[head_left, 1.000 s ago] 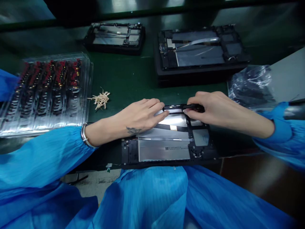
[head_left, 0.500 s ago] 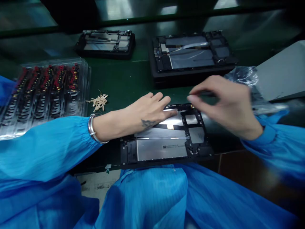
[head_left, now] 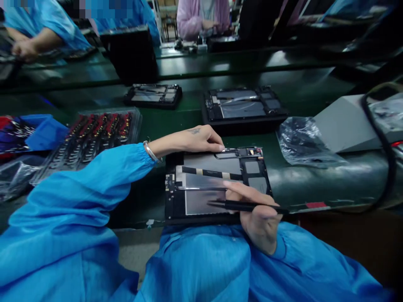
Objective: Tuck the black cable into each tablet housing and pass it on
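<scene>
An opened tablet (head_left: 206, 205), its inner parts bare, lies in front of me at the table's near edge. My left hand (head_left: 203, 139) reaches over it, fingers bent and closed at its far edge; what they pinch, if anything, is hidden. Black tweezers (head_left: 233, 205) are held in my right hand (head_left: 260, 216) above the tablet's near right part. Their tips point left, over the silver battery area, and whether they touch it I cannot tell. A dark flat cable (head_left: 210, 172) with pale tape runs across the tablet's middle.
Two more opened tablets, a smaller one (head_left: 154, 95) and a larger one (head_left: 242, 104), sit on black blocks behind. At left stand a clear tray (head_left: 135, 126) of small boards and a blue bin (head_left: 47, 132). A plastic bag (head_left: 302, 142) and grey box (head_left: 343, 121) lie right. Co-workers sit opposite.
My right hand has come down and left over the tablet, and tweezers now show in it. My left fingers have gathered at the tablet's far edge. The view has tilted up.
</scene>
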Motion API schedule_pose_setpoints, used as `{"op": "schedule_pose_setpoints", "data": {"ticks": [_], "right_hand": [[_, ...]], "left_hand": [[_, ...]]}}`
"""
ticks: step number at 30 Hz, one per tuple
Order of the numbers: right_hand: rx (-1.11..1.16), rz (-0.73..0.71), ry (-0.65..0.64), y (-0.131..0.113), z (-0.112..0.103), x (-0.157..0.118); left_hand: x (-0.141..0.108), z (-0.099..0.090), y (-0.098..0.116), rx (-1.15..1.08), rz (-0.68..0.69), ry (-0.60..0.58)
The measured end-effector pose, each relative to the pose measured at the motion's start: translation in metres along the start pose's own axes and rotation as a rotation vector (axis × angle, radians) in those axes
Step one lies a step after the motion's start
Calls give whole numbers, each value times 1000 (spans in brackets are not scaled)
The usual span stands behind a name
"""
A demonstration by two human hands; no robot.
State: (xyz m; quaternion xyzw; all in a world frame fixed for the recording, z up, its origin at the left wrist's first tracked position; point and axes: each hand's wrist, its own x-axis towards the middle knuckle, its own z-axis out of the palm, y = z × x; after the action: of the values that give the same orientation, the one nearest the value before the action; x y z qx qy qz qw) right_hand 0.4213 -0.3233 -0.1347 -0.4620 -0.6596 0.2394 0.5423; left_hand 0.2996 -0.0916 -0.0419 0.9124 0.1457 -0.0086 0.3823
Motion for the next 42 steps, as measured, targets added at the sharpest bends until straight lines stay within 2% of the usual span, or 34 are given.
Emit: {"op": "schedule_pose_setpoints", "data": {"ticks": [2,3,4,6,8,10,12,14,16,20,21,23,25,27,31,37,42], "right_hand": [[126,-103,141,0,3,2],[113,-158,152,0,3,4],[59,-222,128,-1,0,6],[-123,-398,-19,-2,-13,12],[-370,-630,-242,-2,-36,20],[-661,-793,-374,0,-62,31],[-799,-867,-372,2,-86,43],[-711,-859,-319,3,-102,53],[-558,-743,-132,3,-108,60],[-348,-475,535,-3,-89,69],[-244,-406,657,-7,-82,71],[8,-233,757,-18,-71,76],[213,-47,707,-29,-67,78],[323,134,634,-39,-67,78],[401,399,586,-45,-70,75],[499,631,503,-37,-68,74],[563,726,460,-28,-69,71]], "left_hand": [[-4,-4,6,-96,27,5],[-6,-5,7,-147,29,12],[-8,-6,9,-198,22,19],[-12,-9,11,-283,1,49],[-18,-14,15,-324,-4,116],[-22,-19,20,-345,-4,189],[-25,-22,24,-397,-8,249],[-27,-22,26,-477,-2,317],[-30,-15,27,-576,7,394],[-48,6,34,-829,91,467],[-54,12,38,-845,136,477],[-65,21,48,-773,204,522],[-71,27,58,-649,216,598],[-72,32,63,-575,195,676],[-65,40,59,-667,154,713],[-56,46,39,-874,26,677],[-51,48,31,-947,-72,645]]}}
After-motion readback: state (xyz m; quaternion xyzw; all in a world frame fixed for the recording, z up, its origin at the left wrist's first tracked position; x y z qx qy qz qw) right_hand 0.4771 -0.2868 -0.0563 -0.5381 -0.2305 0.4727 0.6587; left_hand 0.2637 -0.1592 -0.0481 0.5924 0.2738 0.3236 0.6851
